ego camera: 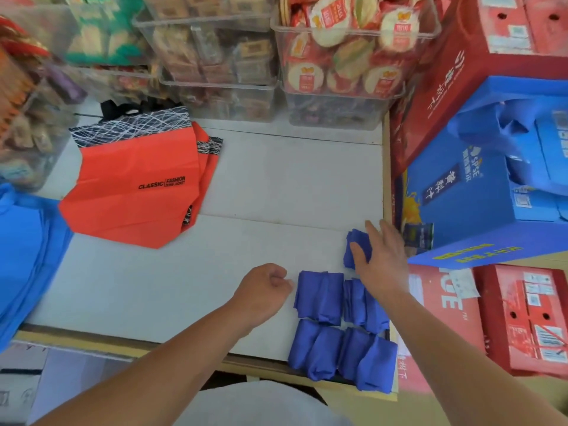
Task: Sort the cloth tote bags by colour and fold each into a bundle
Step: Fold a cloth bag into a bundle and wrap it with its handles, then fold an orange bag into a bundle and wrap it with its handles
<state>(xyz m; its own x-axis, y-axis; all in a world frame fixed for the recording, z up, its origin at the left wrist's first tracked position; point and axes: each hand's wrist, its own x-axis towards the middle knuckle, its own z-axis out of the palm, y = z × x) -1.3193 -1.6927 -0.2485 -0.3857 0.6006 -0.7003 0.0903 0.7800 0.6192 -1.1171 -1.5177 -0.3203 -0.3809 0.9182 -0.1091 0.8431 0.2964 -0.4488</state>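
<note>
Several dark blue folded tote bundles (pixel 319 296) lie in rows at the right front of the white table (pixel 190 284). My right hand (pixel 381 256) rests flat with straight fingers on one more dark blue bundle (pixel 356 241) at the table's right edge. Just left of the bundles, my left hand (pixel 264 287) hovers with loosely curled fingers and holds nothing. Flat orange-red tote bags (pixel 132 192) with black-and-white patterned tops lie stacked at the table's back left. Light blue tote bags (pixel 24 256) hang over the left edge.
Clear plastic bins of packaged snacks (pixel 344 59) line the back of the table. Red cartons (pixel 522 318) and a blue carton (pixel 461 192) are stacked close to the right edge. More snack bins (pixel 27 124) stand at the far left.
</note>
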